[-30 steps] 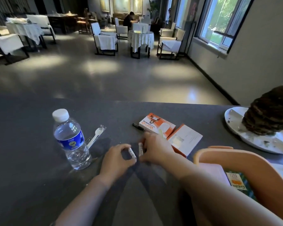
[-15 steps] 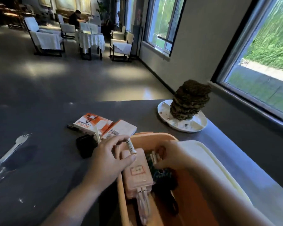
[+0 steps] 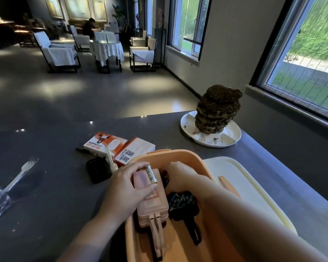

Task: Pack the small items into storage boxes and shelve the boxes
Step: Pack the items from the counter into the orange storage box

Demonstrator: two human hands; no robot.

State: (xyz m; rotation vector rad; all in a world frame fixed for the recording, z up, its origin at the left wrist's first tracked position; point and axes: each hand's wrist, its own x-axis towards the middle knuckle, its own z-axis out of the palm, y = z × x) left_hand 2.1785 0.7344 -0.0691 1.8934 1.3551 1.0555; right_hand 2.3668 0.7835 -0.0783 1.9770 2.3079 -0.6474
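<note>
Orange storage box [image 3: 178,157], lower centre, holding a pink case [image 3: 151,203]. Left hand [image 3: 125,188] pinches a white battery [image 3: 151,174] over it; right hand [image 3: 182,176] reaches inside, grip hidden.

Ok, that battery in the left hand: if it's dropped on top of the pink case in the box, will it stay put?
Probably not. The battery is a smooth cylinder, so it would likely roll. The pink case looks flat and glossy, giving little grip. It looks rigid, so landing in the orange box should do no harm.
</note>
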